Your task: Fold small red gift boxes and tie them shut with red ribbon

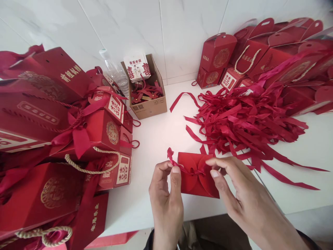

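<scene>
A small red gift box (188,187) with curved overlapping flaps lies on the white table near its front edge. Across its top runs a red ribbon (191,172), crossed or looped at the middle of the flaps. My left hand (168,191) pinches one end of this ribbon between thumb and forefinger at the box's left side. At the right side, my right hand (234,184) has thumb and forefinger closed near the ribbon's other end. That end is hidden by the fingers, though the ribbon runs straight to them.
A large heap of loose red ribbons (247,121) lies right of the box. Red gift boxes (65,187) with cord handles are stacked at the left, more boxes (218,52) at the back right. A cardboard box (149,110) and a clear plastic bottle (114,71) stand by the tiled wall.
</scene>
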Action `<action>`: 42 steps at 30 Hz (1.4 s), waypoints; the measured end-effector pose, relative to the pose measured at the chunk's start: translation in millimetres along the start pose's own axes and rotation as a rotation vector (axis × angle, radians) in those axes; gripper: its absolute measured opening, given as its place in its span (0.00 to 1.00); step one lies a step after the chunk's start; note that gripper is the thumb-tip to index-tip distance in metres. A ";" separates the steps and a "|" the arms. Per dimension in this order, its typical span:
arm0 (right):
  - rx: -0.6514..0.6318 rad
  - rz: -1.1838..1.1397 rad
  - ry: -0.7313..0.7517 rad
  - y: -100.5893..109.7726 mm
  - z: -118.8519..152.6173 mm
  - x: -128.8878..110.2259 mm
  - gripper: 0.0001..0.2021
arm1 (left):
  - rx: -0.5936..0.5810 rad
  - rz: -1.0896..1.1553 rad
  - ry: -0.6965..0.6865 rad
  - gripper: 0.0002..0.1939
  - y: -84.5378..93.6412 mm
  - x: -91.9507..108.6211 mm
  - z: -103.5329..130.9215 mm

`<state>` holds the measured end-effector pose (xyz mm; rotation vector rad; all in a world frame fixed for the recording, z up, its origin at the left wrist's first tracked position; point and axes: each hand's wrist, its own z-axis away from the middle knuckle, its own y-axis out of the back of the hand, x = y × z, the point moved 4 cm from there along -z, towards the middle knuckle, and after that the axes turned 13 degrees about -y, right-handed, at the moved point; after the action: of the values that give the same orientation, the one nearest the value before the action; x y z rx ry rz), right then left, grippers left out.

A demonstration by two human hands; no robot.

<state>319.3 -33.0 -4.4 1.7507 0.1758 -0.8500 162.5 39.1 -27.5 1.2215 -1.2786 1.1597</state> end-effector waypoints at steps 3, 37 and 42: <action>0.029 0.023 -0.007 1.6 -2.0 8.2 0.10 | 0.008 -0.005 -0.011 0.13 -0.5 1.2 -0.1; 0.173 -0.061 -0.021 13.8 -4.9 21.2 0.07 | 0.219 0.358 0.079 0.11 7.7 -19.8 9.5; 0.131 -0.083 0.044 21.1 -3.4 14.6 0.04 | -0.103 -0.003 -0.060 0.09 3.3 1.2 -0.1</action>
<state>342.4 -41.9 3.3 1.8962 0.2282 -0.9001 159.2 39.2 -26.3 1.1889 -1.3639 1.0490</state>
